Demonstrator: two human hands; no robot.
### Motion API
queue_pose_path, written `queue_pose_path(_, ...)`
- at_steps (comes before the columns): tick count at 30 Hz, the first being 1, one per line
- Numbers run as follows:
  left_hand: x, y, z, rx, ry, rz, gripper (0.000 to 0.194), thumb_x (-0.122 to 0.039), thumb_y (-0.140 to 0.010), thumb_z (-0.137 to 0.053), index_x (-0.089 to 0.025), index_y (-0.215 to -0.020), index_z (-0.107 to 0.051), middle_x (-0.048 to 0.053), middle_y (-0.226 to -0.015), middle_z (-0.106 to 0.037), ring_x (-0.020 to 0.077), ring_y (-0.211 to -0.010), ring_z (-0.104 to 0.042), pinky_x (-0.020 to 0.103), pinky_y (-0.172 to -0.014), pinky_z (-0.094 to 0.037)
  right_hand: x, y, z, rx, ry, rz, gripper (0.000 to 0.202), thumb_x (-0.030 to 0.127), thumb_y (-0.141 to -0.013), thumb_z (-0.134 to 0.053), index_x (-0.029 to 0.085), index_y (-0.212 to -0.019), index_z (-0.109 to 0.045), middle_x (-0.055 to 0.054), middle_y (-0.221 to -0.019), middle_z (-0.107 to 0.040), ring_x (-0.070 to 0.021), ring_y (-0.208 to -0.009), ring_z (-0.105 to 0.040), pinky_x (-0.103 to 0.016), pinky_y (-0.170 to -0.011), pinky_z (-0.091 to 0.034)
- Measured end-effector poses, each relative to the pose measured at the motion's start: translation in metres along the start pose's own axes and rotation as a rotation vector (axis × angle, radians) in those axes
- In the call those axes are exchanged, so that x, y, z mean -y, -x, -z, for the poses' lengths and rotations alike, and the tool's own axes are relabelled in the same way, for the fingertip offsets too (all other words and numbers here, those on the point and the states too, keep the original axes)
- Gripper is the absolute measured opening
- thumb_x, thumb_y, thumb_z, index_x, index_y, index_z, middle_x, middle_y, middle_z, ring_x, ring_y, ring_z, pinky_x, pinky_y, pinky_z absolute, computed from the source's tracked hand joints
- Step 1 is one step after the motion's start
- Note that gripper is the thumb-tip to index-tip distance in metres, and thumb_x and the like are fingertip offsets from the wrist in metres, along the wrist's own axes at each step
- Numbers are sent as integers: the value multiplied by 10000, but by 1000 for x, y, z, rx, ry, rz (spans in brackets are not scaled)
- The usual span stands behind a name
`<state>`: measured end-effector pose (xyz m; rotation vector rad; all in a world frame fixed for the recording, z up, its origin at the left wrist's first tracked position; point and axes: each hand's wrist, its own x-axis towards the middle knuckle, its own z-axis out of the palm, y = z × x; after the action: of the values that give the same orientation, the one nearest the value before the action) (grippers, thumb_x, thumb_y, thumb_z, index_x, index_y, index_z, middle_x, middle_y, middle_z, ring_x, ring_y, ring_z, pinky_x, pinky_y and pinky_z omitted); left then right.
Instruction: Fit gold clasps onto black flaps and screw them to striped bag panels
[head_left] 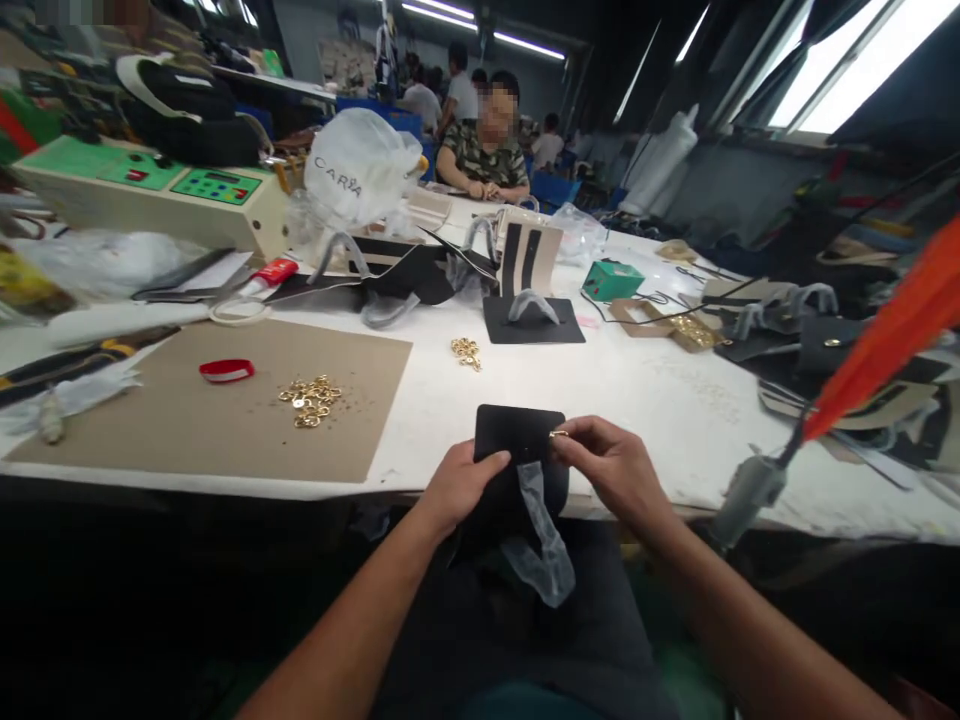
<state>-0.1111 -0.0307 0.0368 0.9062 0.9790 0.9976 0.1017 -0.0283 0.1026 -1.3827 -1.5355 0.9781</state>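
Observation:
My left hand (459, 487) grips the left edge of a black panel (504, 428), its thumb lying on top. The panel rests at the table's front edge, and a strap wrapped in clear plastic (551, 548) hangs from it toward my lap. Between the thumb and fingertips of my right hand (611, 465) is a small gold metal piece (558, 434), held over the panel's right side. Beyond the panel lies a small pile of gold pieces (466, 353). A larger gold pile (310, 400) sits on a brown board (247, 440) to the left.
A red band (226, 371) lies on the board. Behind are black bag parts (420, 272), a green box (613, 280) and a green-topped machine (161, 190). An orange object (892, 320) hangs at the right. A person (487, 150) sits across the table.

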Motion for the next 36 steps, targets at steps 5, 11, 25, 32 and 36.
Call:
queue_pose_path(5,12,30,-32,-42,186,78,495,-423,-839,-816,-128,-1232,-752,104,-1014,-828,287,-886,-769,389,-859,-589,-38,40,-3,-96,74,81,156,379,-909,-750,226,-886,-770,-28,-885,-758,-197,-823,-685,-305,-766,-519)
queue_pose_path(11,18,50,-66,-106,147,63,462,-436,-866,-800,-137,-1216,-769,92,-1010,-832,257,-854,-770,349,-834,-598,-46,52,7,-119,133,250,56,254,-932,-731,240,-892,-767,-15,-918,-760,-190,-863,-702,-314,-819,-535)
queue_pose_path(25,23,58,-89,-50,-27,16,464,-491,-936,-728,-159,-1258,-761,85,-1102,-821,266,-971,-763,345,-892,-593,-51,69,23,-209,124,260,62,179,-935,-747,234,-930,-777,2,-926,-778,-163,-852,-731,-267,-793,-559)
queue_pose_path(32,21,66,-91,-72,-213,-68,444,-510,-984,-661,-193,-1280,-754,57,-1137,-814,252,-1005,-749,339,-917,-587,-47,71,26,-288,260,400,61,170,-957,-736,227,-938,-749,-14,-907,-756,-165,-816,-714,-295,-769,-549)
queue_pose_path(36,20,71,-95,-101,-286,-116,433,-506,-1005,-629,-201,-1287,-750,51,-1201,-800,265,-1097,-734,333,-957,-578,-43,76,22,-302,339,450,56,187,-972,-722,233,-986,-752,-19,-930,-771,-177,-837,-720,-331,-799,-550)
